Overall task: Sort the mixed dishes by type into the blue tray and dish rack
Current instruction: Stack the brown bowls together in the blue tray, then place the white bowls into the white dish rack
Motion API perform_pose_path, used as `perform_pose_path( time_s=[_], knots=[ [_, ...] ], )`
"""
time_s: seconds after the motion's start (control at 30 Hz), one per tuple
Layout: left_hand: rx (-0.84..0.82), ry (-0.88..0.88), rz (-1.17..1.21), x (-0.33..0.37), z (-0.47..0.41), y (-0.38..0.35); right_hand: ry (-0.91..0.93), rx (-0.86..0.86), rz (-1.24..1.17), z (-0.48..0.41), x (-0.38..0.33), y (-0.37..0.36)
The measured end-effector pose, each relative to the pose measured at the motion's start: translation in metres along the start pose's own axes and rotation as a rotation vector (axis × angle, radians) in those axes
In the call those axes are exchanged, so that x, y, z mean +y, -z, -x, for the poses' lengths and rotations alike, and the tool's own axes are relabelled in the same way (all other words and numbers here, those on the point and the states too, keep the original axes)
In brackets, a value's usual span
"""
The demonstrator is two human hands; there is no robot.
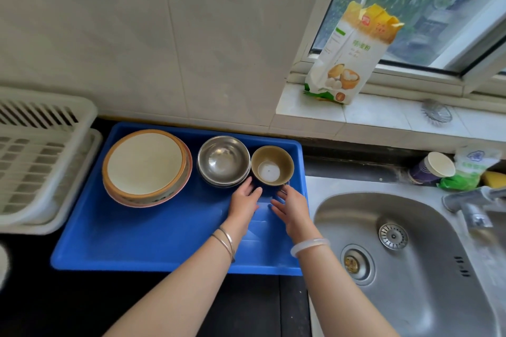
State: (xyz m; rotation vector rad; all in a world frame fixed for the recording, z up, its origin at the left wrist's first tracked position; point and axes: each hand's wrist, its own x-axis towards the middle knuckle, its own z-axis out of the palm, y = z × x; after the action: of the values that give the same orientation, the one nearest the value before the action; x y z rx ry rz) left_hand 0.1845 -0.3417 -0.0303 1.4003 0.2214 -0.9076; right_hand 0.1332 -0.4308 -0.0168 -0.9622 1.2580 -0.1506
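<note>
A blue tray (137,241) lies on the dark counter. At its back left sits a stack of plates (145,167), cream with orange rims. To their right is a stack of steel bowls (223,160). At the back right stands a brown ceramic bowl (272,165) with a dark blue outside. My left hand (245,195) and my right hand (291,204) are just in front of that bowl, fingers spread, fingertips at its base on either side. Neither hand visibly grips it. The white dish rack (35,161) stands left of the tray.
A steel sink (405,254) with a faucet (471,205) lies right of the tray. A paper cup (435,167), green packets and a sponge sit behind the sink. A flour bag (353,55) and a wire strainer stand on the window sill.
</note>
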Motion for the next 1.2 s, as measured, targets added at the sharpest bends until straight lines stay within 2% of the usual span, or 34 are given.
perform_pose_path(
  time_s=[0.1,0.27,0.43,0.6,0.77,0.93,1.0,1.1,1.2],
  knots=[
    [0.049,-0.039,-0.152,-0.004,0.020,0.019,0.051,-0.021,0.099,0.015,0.013,0.005],
    [0.219,-0.180,-0.335,-0.009,0.066,0.062,0.208,-0.156,0.339,0.050,0.035,-0.005],
    [0.428,-0.314,-0.445,-0.011,0.123,0.121,0.340,-0.332,0.596,0.100,0.064,-0.046],
    [0.674,-0.403,-0.437,-0.024,0.182,0.195,0.458,-0.515,0.831,0.151,0.107,-0.105],
    [0.938,-0.382,-0.426,-0.047,0.226,0.268,0.512,-0.688,1.040,0.190,0.154,-0.174],
    [1.205,-0.344,-0.456,-0.071,0.257,0.328,0.583,-0.762,1.219,0.209,0.193,-0.238],
    [1.295,-0.274,-0.492,-0.078,0.264,0.349,0.629,-0.775,1.276,0.211,0.202,-0.258],
    [1.354,-0.192,-0.375,-0.085,0.271,0.372,0.617,-0.756,1.309,0.211,0.213,-0.281],
    [1.331,-0.222,-0.232,-0.091,0.273,0.388,0.520,-0.708,1.257,0.208,0.223,-0.293]
  ],
)
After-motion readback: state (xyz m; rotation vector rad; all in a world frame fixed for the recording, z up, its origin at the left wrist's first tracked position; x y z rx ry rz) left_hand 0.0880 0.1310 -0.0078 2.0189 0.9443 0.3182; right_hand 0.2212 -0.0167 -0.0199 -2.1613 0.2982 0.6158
